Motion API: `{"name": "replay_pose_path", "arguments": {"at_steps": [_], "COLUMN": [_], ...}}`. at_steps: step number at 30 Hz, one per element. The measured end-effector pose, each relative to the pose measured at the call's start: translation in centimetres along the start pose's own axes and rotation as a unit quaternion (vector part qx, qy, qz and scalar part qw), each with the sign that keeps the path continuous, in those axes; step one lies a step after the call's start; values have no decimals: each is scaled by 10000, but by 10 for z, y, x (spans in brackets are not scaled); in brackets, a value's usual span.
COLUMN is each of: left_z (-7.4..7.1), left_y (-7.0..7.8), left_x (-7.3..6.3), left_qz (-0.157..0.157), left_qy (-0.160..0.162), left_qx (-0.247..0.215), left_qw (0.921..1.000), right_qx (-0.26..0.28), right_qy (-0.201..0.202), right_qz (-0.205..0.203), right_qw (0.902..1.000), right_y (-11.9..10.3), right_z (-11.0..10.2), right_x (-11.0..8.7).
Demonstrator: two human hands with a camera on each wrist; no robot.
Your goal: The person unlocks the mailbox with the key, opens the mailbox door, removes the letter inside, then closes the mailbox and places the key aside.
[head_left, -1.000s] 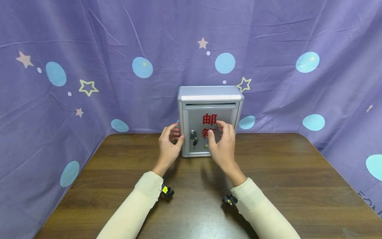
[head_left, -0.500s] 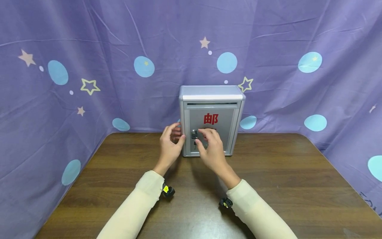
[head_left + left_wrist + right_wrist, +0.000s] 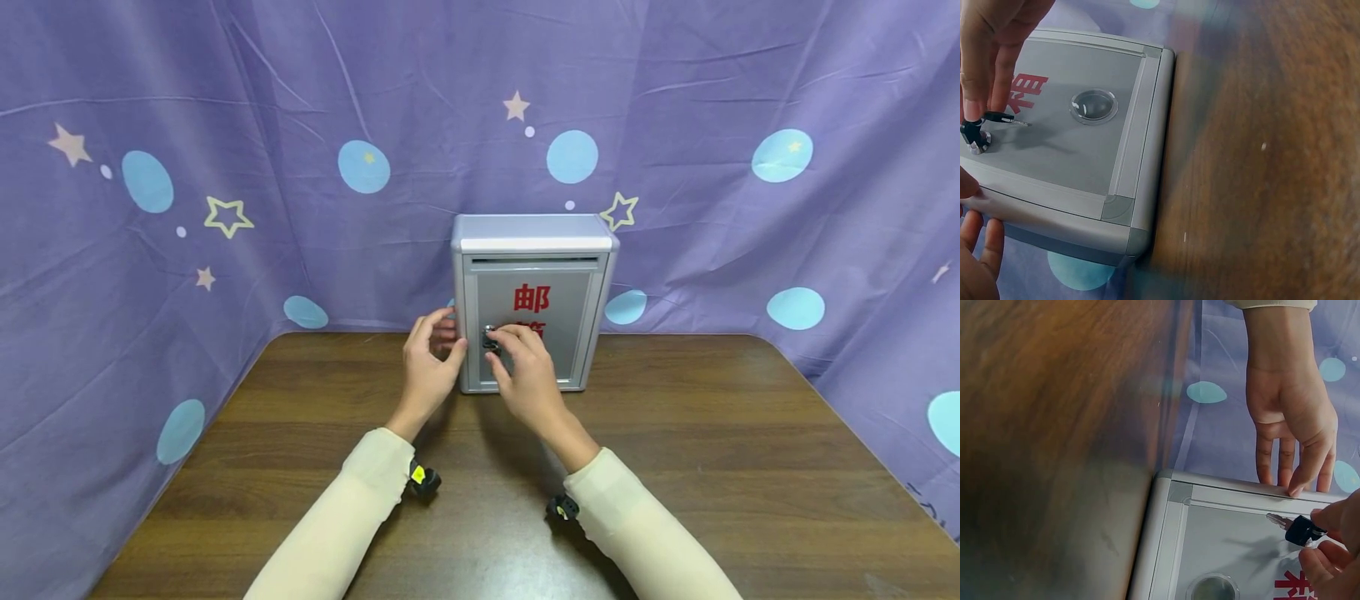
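A silver-grey mailbox (image 3: pixel 568 321) with red characters on its door stands upright at the back of the table. My left hand (image 3: pixel 426 375) holds its left edge, thumb on the front frame and fingers along the side. My right hand (image 3: pixel 531 385) is at the door's lock (image 3: pixel 979 144), where thumb and forefinger pinch a black-headed key. A second key (image 3: pixel 1300 531) with a black head hangs there, its metal blade pointing away from the fingers. The right fingers hide much of the lock and the lower red character. The door is closed.
Beneath the mailbox lies a brown wooden table (image 3: pixel 712 433). A purple curtain (image 3: pixel 420 75) with stars and blue dots hangs behind and at both sides. A narrow slot (image 3: pixel 534 260) runs across the mailbox's upper front; low on the door is a round window (image 3: pixel 1094 106).
My right hand has moved left and slightly down from the red characters to the lock, and its thumb and forefinger have closed on the key. The left hand stays at the mailbox's edge.
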State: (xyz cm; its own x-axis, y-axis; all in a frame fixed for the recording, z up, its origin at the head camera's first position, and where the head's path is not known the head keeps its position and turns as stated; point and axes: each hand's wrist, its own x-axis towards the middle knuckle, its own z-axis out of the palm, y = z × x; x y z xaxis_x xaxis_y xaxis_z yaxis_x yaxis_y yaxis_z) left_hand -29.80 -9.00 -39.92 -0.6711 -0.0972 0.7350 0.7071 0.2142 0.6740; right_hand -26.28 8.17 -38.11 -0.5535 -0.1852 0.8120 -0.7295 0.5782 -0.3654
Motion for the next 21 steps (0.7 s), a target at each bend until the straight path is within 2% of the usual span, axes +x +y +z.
{"name": "replay_pose_path", "arguments": {"at_steps": [6,12,19,21], "left_z": [1,4,3,2], "left_y": [0,4,34,39], "left_x": [0,-1,0,1], "left_qz": [-64,-60,-78,-63], "left_qy": [36,99,104,104], "left_qx": [-155,-101,-94,-92], "left_qw": [9999,9999,9999,9999], "right_qx": [-66,-210,-342,-326], "right_qy": [40,22,62,119], "right_qz": [-118,-330,-592,-672], "right_qw": [9999,9992,9976,9971], "right_y": [0,1,3,4], "right_z": [1,1,3,3], "right_x": [1,2,3,3]}}
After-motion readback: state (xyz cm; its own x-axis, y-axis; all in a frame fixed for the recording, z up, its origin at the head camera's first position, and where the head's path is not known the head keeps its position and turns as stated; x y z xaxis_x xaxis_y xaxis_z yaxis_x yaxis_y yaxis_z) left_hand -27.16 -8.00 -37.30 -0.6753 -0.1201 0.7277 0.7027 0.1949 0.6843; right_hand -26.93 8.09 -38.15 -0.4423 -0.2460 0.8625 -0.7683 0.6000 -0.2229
